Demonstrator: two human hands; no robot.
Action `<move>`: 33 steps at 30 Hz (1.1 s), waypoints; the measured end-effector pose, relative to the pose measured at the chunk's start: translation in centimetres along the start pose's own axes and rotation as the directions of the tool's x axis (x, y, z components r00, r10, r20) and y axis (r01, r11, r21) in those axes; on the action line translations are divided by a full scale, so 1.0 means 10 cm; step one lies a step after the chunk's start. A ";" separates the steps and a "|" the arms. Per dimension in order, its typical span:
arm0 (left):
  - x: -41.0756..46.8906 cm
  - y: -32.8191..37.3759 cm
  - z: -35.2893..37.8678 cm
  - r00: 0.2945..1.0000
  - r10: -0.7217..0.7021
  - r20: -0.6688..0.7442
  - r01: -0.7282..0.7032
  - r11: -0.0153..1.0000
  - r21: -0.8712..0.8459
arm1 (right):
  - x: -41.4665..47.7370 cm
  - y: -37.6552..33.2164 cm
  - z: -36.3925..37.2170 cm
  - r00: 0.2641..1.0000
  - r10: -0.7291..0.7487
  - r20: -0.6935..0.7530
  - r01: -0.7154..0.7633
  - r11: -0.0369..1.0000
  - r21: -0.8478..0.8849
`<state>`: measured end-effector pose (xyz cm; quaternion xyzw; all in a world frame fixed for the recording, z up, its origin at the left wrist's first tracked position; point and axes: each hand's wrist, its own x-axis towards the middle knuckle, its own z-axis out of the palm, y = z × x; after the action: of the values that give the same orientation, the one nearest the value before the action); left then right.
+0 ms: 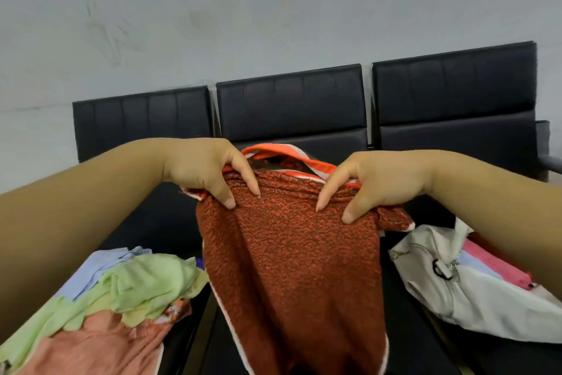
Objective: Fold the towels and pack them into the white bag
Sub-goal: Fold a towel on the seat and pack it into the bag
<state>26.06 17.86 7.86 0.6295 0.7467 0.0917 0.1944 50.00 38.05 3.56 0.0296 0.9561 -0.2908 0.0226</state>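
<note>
- Towels (121, 292) lie heaped at the left end of the black seats (292, 101).
- Left hand (200, 167) and right hand (374, 183) pinch the top edge of the red towel (292, 268) above the middle seat; it looks light and floppy, best held by its corners.
- White bag (431, 283) lies at the right end.

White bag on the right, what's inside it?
The white bag holds a pink towel beside a light blue towel. The right forearm and the bag's wall cover whatever lies deeper.
</note>
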 end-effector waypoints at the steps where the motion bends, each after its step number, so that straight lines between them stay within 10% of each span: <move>1: 0.09 -0.07 -0.01 1.000 -0.012 -0.022 0.013 0.999 0.040 | 0.10 0.05 -0.02 1.000 0.017 -0.019 -0.018 0.996 -0.082; 14: 0.69 -0.29 -0.84 0.823 0.178 -0.540 0.069 0.912 0.405 | 0.88 0.19 -1.10 0.856 -0.209 -0.474 -0.117 0.813 -0.570; 20: 0.51 -0.36 -0.03 0.913 0.141 -0.382 0.005 0.934 0.357 | 0.62 0.48 -0.42 0.919 -0.153 -0.362 -0.066 0.849 -0.525; 26: 0.67 -0.84 1.42 0.999 -0.046 -0.018 0.044 0.995 -0.085 | 0.56 1.23 0.84 0.991 0.136 0.008 -0.133 0.980 -0.145; 33: 0.96 -1.47 2.66 0.990 -0.125 0.064 0.139 0.931 -0.336 | 0.56 2.01 1.88 0.953 0.255 0.165 -0.288 0.931 0.223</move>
<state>22.33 21.54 -23.57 0.5366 0.7561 0.1930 0.3212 46.26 44.45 -23.50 0.1448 0.8959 -0.4016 0.1226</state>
